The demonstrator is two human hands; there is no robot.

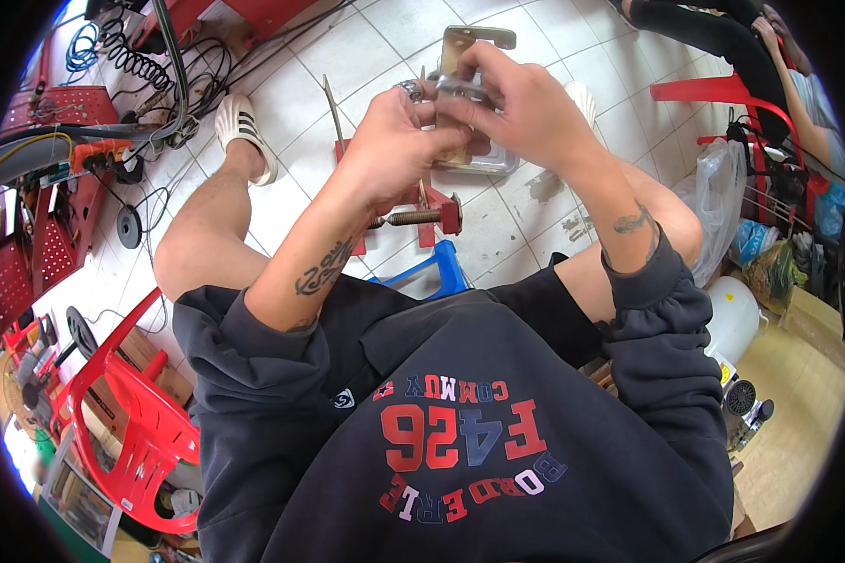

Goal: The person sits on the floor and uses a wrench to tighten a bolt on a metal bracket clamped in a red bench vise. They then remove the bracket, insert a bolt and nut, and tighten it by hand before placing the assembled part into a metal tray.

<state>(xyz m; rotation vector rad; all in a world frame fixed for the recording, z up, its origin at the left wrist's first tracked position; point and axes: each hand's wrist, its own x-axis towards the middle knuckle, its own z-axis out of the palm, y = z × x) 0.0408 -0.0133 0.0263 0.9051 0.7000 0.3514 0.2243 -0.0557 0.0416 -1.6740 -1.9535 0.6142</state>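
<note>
Both of my hands meet in front of me, above my knees, around a bent metal bracket [465,56]. My left hand [394,141], with a ring on one finger, is clenched around the bracket's lower part; my right hand [516,98] grasps it from the other side, fingers curled over its middle. The bracket's top end sticks up past my fingers. Below my hands on the tiled floor [366,47] stands a red screw clamp [422,218], with a clear plastic tray [488,164] just behind it. A blue frame [432,272] lies near my lap, and a red plastic chair [131,422] stands at my left.
</note>
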